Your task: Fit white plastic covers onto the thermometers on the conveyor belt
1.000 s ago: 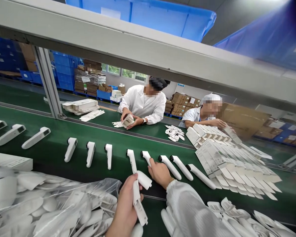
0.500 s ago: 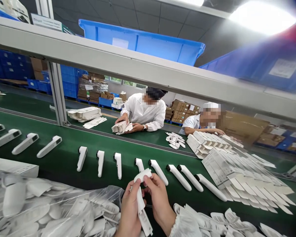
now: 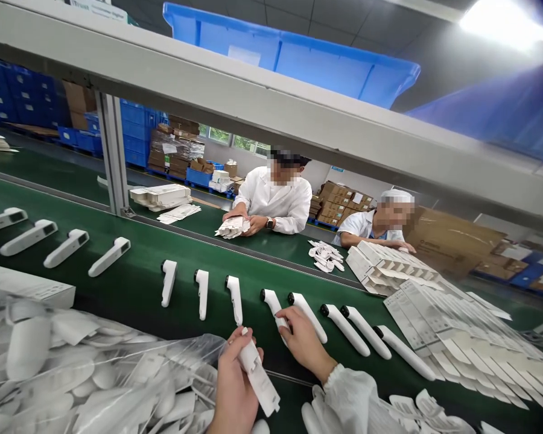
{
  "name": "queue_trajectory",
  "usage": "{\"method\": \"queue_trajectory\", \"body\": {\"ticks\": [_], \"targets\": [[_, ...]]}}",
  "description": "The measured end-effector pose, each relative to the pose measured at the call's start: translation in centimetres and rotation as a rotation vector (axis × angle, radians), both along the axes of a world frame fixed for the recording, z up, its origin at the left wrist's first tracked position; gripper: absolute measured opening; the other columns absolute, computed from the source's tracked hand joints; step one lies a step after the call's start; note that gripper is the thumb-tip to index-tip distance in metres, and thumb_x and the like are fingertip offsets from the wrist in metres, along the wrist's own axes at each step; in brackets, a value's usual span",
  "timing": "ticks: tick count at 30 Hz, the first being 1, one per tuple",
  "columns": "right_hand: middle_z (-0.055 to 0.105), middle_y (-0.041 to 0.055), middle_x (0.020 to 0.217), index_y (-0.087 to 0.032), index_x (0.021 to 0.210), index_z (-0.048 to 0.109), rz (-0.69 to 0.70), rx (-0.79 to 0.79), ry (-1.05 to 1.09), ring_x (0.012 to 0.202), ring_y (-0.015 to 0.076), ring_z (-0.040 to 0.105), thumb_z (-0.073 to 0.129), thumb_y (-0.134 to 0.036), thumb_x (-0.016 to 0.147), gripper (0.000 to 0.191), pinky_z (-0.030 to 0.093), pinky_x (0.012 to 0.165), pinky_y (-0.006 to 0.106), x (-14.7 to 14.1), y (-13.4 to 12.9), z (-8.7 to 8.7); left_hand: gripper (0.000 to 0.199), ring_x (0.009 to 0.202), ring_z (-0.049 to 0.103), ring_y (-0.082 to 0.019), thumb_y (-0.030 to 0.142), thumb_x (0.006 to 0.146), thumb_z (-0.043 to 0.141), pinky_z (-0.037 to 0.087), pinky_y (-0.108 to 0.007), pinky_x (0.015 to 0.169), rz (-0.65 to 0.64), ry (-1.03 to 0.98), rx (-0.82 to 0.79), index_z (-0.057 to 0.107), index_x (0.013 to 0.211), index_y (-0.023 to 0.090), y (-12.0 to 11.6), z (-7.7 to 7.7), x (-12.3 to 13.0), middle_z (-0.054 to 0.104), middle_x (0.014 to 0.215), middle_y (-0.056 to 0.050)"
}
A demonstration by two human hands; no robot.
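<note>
My left hand [image 3: 238, 377] is closed around a white plastic shell [image 3: 259, 377] with an open, ribbed inner side, at the bottom middle. To its upper right, my right hand [image 3: 305, 340] has its thumb and fingers around the lower part of a white thermometer-like device [image 3: 271, 301] lying on the green belt [image 3: 140, 289]. More white devices lie in a row on both sides of it, among them one just to the right [image 3: 308, 316] and one to the left [image 3: 234, 298].
A plastic bag of white shells [image 3: 95, 374] fills the lower left. Folded cartons [image 3: 461, 337] lie at right. Two people [image 3: 276, 199] [image 3: 375, 223] work across the belt. A grey beam [image 3: 253, 102] spans above, holding a blue bin [image 3: 289, 54].
My right hand has let go of the white shell and moved up and right to a device on the belt. My left hand keeps the shell, now lower and tilted. The view has shifted slightly.
</note>
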State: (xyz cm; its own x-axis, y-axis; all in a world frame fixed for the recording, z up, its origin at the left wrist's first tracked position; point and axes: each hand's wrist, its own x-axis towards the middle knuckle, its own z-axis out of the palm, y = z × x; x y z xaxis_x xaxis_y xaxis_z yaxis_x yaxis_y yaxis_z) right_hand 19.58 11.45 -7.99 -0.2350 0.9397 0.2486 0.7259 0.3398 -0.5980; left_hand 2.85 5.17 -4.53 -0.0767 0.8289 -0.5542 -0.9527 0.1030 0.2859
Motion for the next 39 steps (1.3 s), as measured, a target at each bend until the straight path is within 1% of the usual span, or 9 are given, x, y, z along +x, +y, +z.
{"method": "queue_trajectory", "body": {"ticks": [3, 7, 12, 16, 19, 24, 29, 34, 39], "targets": [[0.055, 0.0146, 0.122, -0.012, 0.133, 0.054, -0.013, 0.106, -0.248, 0.112, 0.0269, 0.053, 0.047, -0.005, 0.088, 0.046, 0.044, 0.098, 0.035, -0.5, 0.0, -0.9, 0.029, 0.066, 0.056, -0.01, 0.004, 0.069, 0.066, 0.044, -0.02, 0.052, 0.02, -0.024, 0.022, 0.059, 0.094, 0.018, 0.0, -0.5, -0.1, 0.058, 0.085, -0.001], [0.062, 0.0178, 0.108, -0.005, 0.143, 0.043, -0.095, 0.062, -0.563, 0.1, 0.0311, 0.059, 0.041, -0.007, 0.097, 0.047, 0.049, 0.09, 0.04, -0.8, 1.1, -1.2, 0.03, 0.065, 0.055, -0.011, 0.006, 0.067, 0.067, 0.042, -0.02, 0.049, 0.06, -0.004, 0.025, 0.058, 0.094, 0.018, 0.0, -0.5, -0.2, 0.057, 0.08, -0.001], [0.063, 0.0186, 0.108, -0.007, 0.137, 0.051, -0.144, 0.062, -0.568, 0.102, 0.0331, 0.06, 0.045, -0.012, 0.099, 0.039, 0.051, 0.089, 0.044, -0.4, 0.6, 1.3, 0.031, 0.064, 0.056, -0.01, 0.008, 0.065, 0.068, 0.047, -0.02, 0.054, 0.092, 0.015, 0.029, 0.057, 0.092, 0.019, -0.1, -0.3, -0.5, 0.057, 0.078, 0.001], [0.041, 0.011, 0.147, -0.023, 0.142, 0.049, 0.35, 0.214, -0.248, 0.125, 0.0232, 0.048, 0.039, -0.013, 0.101, 0.043, 0.043, 0.105, 0.037, 0.1, -3.8, 4.5, 0.028, 0.06, 0.055, -0.009, 0.009, 0.064, 0.067, 0.045, -0.018, 0.052, 0.067, -0.005, 0.023, 0.055, 0.088, 0.019, 0.0, -0.3, -0.5, 0.057, 0.074, 0.003], [0.046, 0.004, 0.144, -0.03, 0.131, 0.059, 0.673, 0.207, -0.1, 0.119, 0.0183, 0.052, 0.045, -0.019, 0.103, 0.033, 0.045, 0.102, 0.03, -0.5, -7.1, 6.3, 0.026, 0.052, 0.052, -0.01, 0.01, 0.063, 0.068, 0.043, -0.019, 0.047, -0.006, -0.015, 0.038, 0.054, 0.083, 0.019, 0.0, -0.3, -0.3, 0.055, 0.067, 0.004], [0.06, 0.005, 0.127, -0.031, 0.121, 0.066, 0.709, 0.264, -0.155, 0.116, 0.0217, 0.054, 0.05, -0.022, 0.103, 0.026, 0.045, 0.099, 0.034, -2.7, -9.1, 8.1, 0.025, 0.051, 0.053, -0.011, 0.011, 0.065, 0.07, 0.045, -0.021, 0.05, -0.049, 0.001, 0.007, 0.052, 0.08, 0.02, -0.1, -0.2, 0.0, 0.054, 0.065, 0.004], [0.068, 0.0051, 0.112, -0.032, 0.125, 0.063, 0.769, 0.263, -0.294, 0.1, 0.021, 0.062, 0.045, -0.029, 0.106, 0.027, 0.049, 0.087, 0.033, -2.7, -10.3, 7.5, 0.025, 0.057, 0.055, -0.009, 0.012, 0.069, 0.07, 0.047, -0.02, 0.058, 0.001, 0.031, -0.024, 0.055, 0.087, 0.021, -0.4, -0.1, 0.0, 0.053, 0.069, 0.006], [0.067, 0.0071, 0.113, -0.034, 0.133, 0.058, 0.659, 0.115, -0.204, 0.102, 0.0232, 0.061, 0.052, -0.03, 0.103, 0.031, 0.049, 0.089, 0.035, 0.2, -10.9, 6.6, 0.04, 0.063, 0.058, -0.012, -0.002, 0.067, 0.057, 0.043, -0.02, 0.055, -0.021, 0.061, -0.026, 0.059, 0.1, 0.021, -0.2, 0.0, 0.1, 0.062, 0.085, -0.001], [0.064, 0.0074, 0.116, -0.026, 0.127, 0.061, 0.122, -0.187, 0.209, 0.096, 0.0234, 0.062, 0.061, -0.036, 0.093, 0.035, 0.054, 0.077, 0.031, 0.1, -9.0, 5.8, 0.035, 0.064, 0.061, -0.015, 0.0, 0.065, 0.064, 0.048, -0.024, 0.059, -0.191, 0.2, 0.074, 0.061, 0.096, 0.018, -0.4, 0.0, 1.1, 0.063, 0.079, -0.002]]}}
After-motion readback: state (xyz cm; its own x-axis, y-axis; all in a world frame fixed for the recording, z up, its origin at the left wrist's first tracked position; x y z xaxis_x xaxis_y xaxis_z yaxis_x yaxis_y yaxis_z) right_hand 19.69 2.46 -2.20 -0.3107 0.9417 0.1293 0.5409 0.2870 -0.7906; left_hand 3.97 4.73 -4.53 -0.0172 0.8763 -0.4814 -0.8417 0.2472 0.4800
